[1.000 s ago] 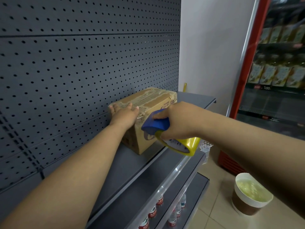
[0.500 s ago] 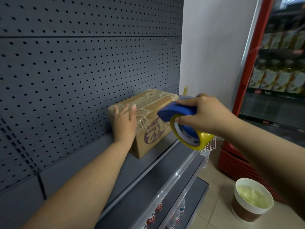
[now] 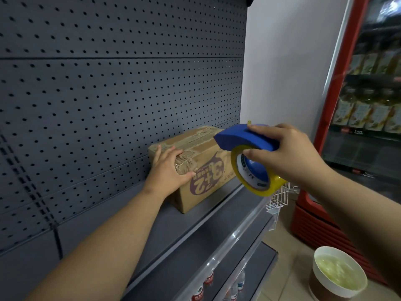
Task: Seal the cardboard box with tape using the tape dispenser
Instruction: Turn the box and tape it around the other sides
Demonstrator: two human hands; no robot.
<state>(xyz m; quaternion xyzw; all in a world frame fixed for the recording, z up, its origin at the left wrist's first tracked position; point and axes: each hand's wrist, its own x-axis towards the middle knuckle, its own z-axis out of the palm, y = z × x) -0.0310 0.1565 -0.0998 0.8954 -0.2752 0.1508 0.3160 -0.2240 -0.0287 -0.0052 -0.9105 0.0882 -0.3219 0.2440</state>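
On the grey shelf (image 3: 195, 231) against the pegboard we see the cardboard box (image 3: 208, 168); left hand (image 3: 169, 170) lies flat on its near corner, right hand (image 3: 284, 153) grips the tape dispenser (image 3: 249, 157) aloft beside it.

This place is a shop. A dark grey perforated metal back panel (image 3: 121, 88) stands behind a grey metal display shelf (image 3: 173, 242), as in a store gondola. On the lower shelf small plastic bottles with red labels (image 3: 209, 281) stand in a row. At the right, a red-framed glass-door cooler (image 3: 325, 118) holds rows of yellow bottles (image 3: 364, 114) above price tags (image 3: 355, 131).
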